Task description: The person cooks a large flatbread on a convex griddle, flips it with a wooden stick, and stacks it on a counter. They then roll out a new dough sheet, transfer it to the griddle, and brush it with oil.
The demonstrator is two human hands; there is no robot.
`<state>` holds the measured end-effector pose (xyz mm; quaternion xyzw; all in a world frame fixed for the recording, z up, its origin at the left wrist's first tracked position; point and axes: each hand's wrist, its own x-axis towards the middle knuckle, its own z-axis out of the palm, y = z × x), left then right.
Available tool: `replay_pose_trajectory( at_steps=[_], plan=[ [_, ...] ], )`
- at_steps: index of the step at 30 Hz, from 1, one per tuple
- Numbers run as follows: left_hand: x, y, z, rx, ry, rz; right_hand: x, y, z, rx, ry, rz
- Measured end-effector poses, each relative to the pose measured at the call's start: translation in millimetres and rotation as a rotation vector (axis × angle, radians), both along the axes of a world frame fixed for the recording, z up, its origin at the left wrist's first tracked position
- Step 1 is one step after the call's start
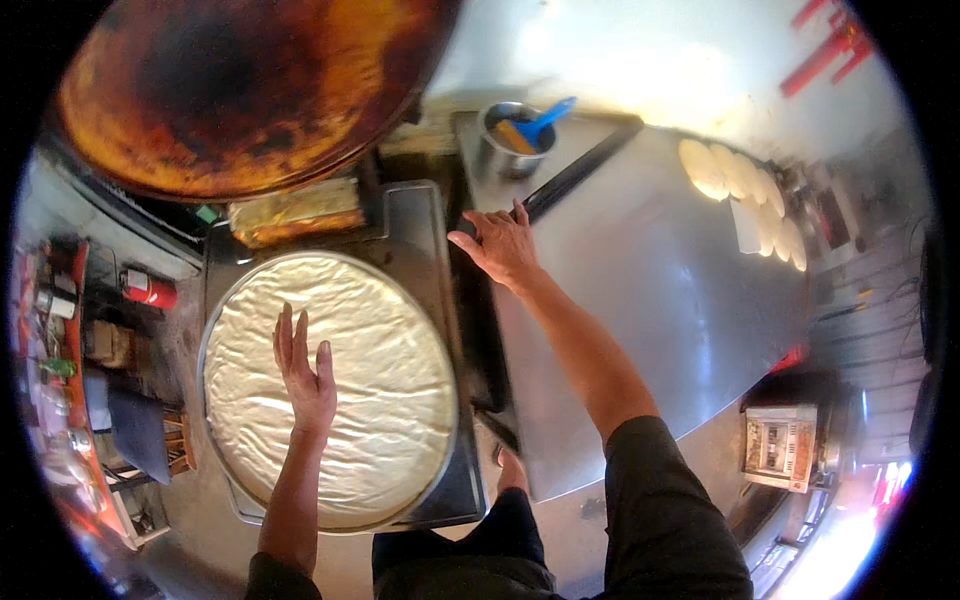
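Observation:
A wide sheet of wrinkled, pale dough (375, 360) covers a large round pan below me, its metal rim (201, 375) showing at the edge. Above the left part of the dough is my left hand (306, 375), with the thumb spread from the fingers and nothing held. My right hand (499, 244) is over the left edge of the steel worktable (637, 315), fingers spread and bent. Just beyond its fingertips lies a dark bar (581, 165); whether they touch is unclear. A metal pot (510, 161) holding a blue-handled brush (544, 120) stands past the bar.
A big scorched round metal lid (247, 90) looms at upper left. Several pale dough rounds (701, 169) lie at the table's far right, beside a white flat piece (744, 225). A red fire extinguisher (148, 289) and a cluttered shelf (75, 360) are at left.

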<state>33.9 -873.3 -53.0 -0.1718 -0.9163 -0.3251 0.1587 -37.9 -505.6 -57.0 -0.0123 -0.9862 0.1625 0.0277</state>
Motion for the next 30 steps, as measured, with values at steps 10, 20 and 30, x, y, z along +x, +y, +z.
replay_pose_trajectory(
  at_steps=[10, 20, 30],
  plan=[
    [-102, 291, 2, 0.346, -0.362, -0.02, 141, 401, -18, -0.111, 0.019, -0.438],
    [-229, 409, -24, 0.954, -0.807, 0.355, 196, 512, -20, 0.119, -0.055, -0.718],
    [-161, 361, 17, 1.046, -0.802, 0.348, 180, 454, -9, 0.311, 0.189, -0.626]
  ],
)
